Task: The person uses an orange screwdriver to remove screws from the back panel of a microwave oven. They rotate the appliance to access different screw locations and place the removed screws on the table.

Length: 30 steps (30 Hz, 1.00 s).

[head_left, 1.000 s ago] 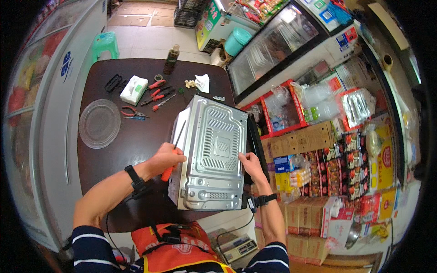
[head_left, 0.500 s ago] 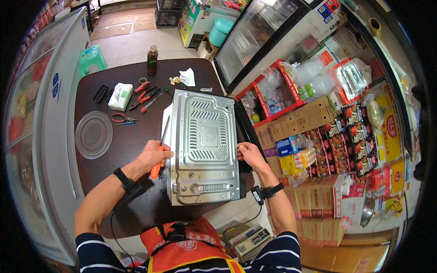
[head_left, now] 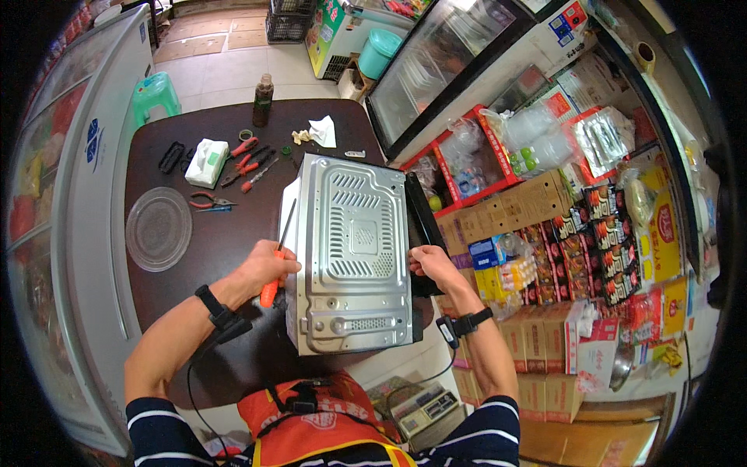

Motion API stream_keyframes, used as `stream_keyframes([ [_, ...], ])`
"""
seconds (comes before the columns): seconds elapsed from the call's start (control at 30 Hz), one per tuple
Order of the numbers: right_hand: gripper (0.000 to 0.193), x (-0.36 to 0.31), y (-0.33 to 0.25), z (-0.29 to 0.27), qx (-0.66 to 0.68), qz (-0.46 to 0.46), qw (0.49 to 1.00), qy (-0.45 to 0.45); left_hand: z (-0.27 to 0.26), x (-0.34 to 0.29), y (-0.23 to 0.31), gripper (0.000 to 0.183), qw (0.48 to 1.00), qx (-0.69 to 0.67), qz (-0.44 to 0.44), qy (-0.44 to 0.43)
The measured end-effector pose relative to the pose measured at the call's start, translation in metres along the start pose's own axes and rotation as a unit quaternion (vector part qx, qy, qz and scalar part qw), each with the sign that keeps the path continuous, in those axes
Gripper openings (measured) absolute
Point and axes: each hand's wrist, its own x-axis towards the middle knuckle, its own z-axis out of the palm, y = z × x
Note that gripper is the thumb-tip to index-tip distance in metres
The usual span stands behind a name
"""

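A silver metal-cased oven (head_left: 362, 233) lies on the dark table, its slotted and dimpled panel facing up. My left hand (head_left: 268, 268) is closed round a screwdriver (head_left: 270, 293) with an orange handle, its long shaft pointing away from me along the oven's left side. The thumb side of this hand rests against the oven's left edge. On the opposite side, my right hand (head_left: 433, 263) has its fingers curled at the oven's right edge; the fingertips are partly hidden. Beyond that edge a black panel (head_left: 422, 210) stands out.
Pliers (head_left: 208, 200), more hand tools, a tissue pack (head_left: 207, 163) and a clear round lid (head_left: 159, 229) lie left on the table (head_left: 233, 342). A dark bottle (head_left: 263, 100) stands at the far edge. Freezer left (head_left: 93, 233); shelves and cartons (head_left: 529, 342) right.
The oven has shifted and tilted slightly, and more of the black panel shows at its right. Both hands have moved a little with it, keeping their holds.
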Motion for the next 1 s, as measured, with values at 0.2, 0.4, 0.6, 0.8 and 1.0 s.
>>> stream_keyframes([
  [0.2, 0.030, -0.005, -0.030, 0.016, 0.105, -0.012, 0.991, -0.080, 0.003, -0.003, 0.003, 0.020, 1.000, 0.005, 0.004, -0.001],
  [0.4, 0.029, -0.015, -0.043, 0.005, 0.042, -0.091, 0.994, -0.048, 0.002, -0.013, -0.004, 0.019, 1.000, 0.008, 0.024, 0.008],
  [0.6, 0.031, -0.040, 0.004, 0.000, -0.025, -0.177, 0.984, 0.013, 0.002, -0.033, -0.018, 0.048, 0.996, -0.030, 0.076, 0.029],
  [0.8, 0.025, -0.083, 0.045, 0.016, -0.128, -0.246, 0.961, 0.008, 0.005, -0.134, -0.004, 0.069, 0.987, 0.107, 0.082, -0.089],
  [1.0, 0.032, -0.095, 0.059, 0.015, -0.129, -0.287, 0.949, -0.022, 0.055, -0.201, -0.026, 0.062, 0.910, 0.357, 0.152, -0.145],
])
